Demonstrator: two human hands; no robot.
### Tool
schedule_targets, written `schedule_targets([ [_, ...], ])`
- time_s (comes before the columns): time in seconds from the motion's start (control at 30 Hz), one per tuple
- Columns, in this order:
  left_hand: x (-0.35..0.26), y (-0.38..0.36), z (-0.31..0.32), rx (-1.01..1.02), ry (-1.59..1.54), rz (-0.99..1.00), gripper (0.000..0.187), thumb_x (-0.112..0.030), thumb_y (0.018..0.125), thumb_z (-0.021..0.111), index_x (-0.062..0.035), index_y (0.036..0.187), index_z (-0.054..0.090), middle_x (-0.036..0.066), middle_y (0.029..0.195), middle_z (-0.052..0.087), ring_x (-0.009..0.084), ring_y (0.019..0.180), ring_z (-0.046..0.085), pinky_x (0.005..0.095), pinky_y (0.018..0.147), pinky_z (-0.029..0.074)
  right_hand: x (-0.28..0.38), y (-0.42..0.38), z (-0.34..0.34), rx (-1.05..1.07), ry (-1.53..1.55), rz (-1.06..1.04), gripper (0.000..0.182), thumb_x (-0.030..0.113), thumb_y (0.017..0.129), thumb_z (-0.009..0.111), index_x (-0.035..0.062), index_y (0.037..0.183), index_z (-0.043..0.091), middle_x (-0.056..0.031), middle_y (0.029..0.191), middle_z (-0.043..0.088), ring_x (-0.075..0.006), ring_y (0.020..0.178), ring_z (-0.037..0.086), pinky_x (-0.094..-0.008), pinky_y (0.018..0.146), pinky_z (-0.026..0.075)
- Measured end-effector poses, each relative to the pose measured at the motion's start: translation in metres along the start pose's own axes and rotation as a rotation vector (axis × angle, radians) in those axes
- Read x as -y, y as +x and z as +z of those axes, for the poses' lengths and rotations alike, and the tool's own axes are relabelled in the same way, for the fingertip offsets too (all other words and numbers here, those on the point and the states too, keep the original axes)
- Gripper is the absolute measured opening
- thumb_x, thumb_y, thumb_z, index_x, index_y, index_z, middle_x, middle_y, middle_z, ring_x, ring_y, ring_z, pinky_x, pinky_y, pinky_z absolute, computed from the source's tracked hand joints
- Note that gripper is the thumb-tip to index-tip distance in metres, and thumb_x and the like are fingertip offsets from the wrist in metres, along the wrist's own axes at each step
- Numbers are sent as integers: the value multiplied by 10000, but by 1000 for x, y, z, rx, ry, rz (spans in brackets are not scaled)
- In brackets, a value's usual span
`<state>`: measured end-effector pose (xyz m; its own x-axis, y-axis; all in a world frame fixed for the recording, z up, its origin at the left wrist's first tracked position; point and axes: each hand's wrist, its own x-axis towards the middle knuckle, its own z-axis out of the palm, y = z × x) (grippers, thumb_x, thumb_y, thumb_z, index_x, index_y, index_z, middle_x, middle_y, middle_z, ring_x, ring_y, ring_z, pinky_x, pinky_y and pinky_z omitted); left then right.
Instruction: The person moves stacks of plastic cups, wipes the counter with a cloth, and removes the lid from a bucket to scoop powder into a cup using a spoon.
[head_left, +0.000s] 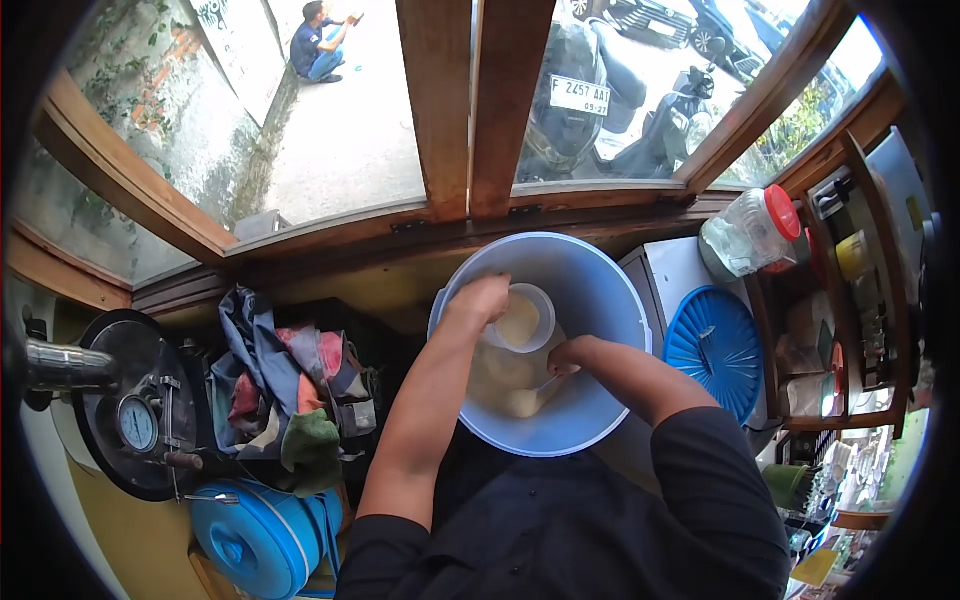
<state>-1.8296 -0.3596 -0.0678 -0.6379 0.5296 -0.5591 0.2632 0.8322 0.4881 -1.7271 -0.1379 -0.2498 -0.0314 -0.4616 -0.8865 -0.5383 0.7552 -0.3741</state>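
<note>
A large light-blue plastic bucket (636, 300) stands in front of me, with a pale tan powdery or grainy content (480, 385) in its bottom. My left hand (484, 298) reaches inside, closed on the rim of a small translucent plastic container (545, 300) that holds some of the same pale stuff. Lower in the bucket, my right hand (568, 356) is closed around the handle of a scoop (524, 402). The scoop's bowl rests in the tan content, partly blending with it.
A blue lid (712, 350) lies at the right, near a clear jar with a red cap (745, 235). Left are piled cloths (270, 370), a black round machine with a gauge (138, 424) and a blue lidded container (245, 540). Windows (340, 130) rise ahead; a person (322, 45) sits outside.
</note>
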Motion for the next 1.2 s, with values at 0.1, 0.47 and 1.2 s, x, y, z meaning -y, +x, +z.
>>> schedule_targets([
  [0.1,6,2,9,-15,34,33,334,-80,929,468,20,1239,541,195,911,699,295,662,686,434,604,551,-1,-18,-1,-78,423,5,201,109,909,504,55,1038,648,-35,892,662,-174,784,617,-355,707,487],
  [0.47,45,63,39,270,1201,498,413,-257,1020,322,0,1261,536,117,1034,692,249,814,673,389,843,507,35,-190,-103,-160,715,195,161,177,900,573,155,964,719,62,686,501,-74,556,436,-256,526,371],
  [1.2,6,0,9,14,131,21,308,-78,910,487,11,1188,584,227,978,686,343,820,689,469,721,555,12,-2,-26,-412,-117,597,249,227,896,603,135,1089,731,-114,1109,705,-257,987,690,-442,707,552],
])
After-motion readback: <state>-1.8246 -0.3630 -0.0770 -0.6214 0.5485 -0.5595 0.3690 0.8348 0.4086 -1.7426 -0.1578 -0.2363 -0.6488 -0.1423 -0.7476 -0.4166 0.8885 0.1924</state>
